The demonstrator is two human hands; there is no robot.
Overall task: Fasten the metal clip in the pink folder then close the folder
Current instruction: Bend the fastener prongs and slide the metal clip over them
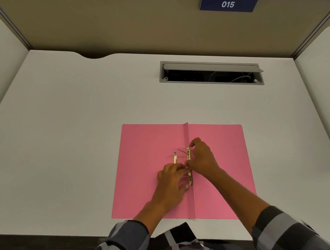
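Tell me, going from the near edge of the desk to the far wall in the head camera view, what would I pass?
Checked shirt → pink folder, lying open, with both hands on its gold metal clip → open cable hatch set in the white desk → beige partition → blue sign reading 015.

Soft, even indoor light, rather dim and warm, falls from above; the white tabletop reads grey-beige with no glare. Shadows are faint: a thin one beneath the hands on the pink folder. Wide-angle distortion bows the partition walls and the tabletop's edges outward near the corners. Focus is fair; fine detail at the hands is slightly smeared.
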